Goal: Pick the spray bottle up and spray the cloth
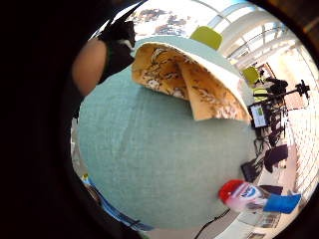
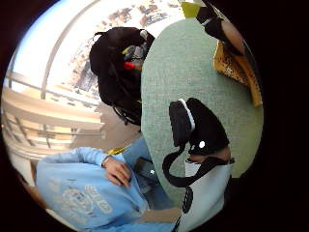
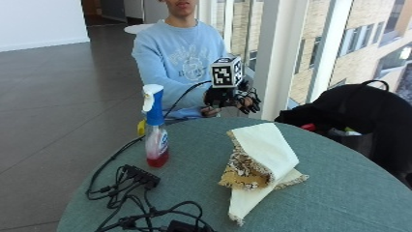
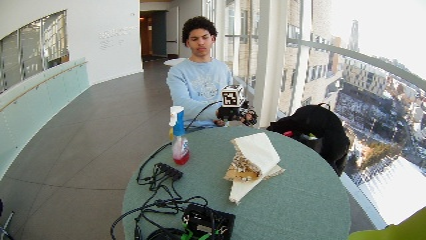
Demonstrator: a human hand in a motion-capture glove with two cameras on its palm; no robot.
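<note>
With the right hand (image 3: pixel 231 99) raised empty, fingers relaxed, above the table's (image 3: pixel 360 193) far edge, the spray bottle (image 3: pixel 154 128) should be approached at its neck.

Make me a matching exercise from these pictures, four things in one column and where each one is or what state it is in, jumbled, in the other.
Things:
1. spray bottle
2. cloth
3. gloved right hand
4. black bag

Places or states:
A. raised above the table's near edge in front of the person, holding nothing
B. folded, lying mid-table
C. upright on the table by the cables
D. beside the table, at the window

Pairs: 1-C, 2-B, 3-A, 4-D
</note>
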